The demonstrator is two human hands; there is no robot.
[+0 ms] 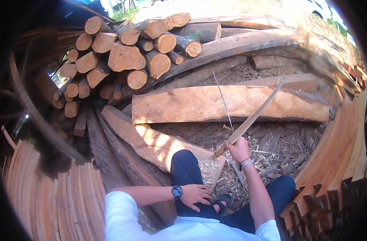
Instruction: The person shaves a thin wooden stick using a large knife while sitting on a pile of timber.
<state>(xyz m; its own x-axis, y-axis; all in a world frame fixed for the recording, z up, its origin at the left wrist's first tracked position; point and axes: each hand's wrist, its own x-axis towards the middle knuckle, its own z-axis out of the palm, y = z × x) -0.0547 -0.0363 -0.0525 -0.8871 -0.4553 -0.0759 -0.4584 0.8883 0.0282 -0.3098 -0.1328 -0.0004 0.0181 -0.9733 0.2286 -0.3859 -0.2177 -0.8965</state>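
My right hand (pixel 238 148) is wrapped round a long, slightly curved wooden stick (pixel 253 116). The stick slants up and away to the right, and its lower end is above the near end of a sawn slab (pixel 161 146). Beyond the hand rises a thin, dark, straight strip (pixel 222 94), seen edge-on. Its lower end goes behind the stick, so I cannot tell whether it is a blade or whether my hand holds it too. My left hand (pixel 194 197) lies on my left thigh with its fingers spread, holding nothing.
A thick slab (pixel 227 103) lies across the ground ahead. Cut logs (pixel 125 57) are piled at the far left. Stacked boards stand at the left (pixel 71 201) and right (pixel 332 148). Wood chips and bark (pixel 271 152) cover the ground beside my right arm.
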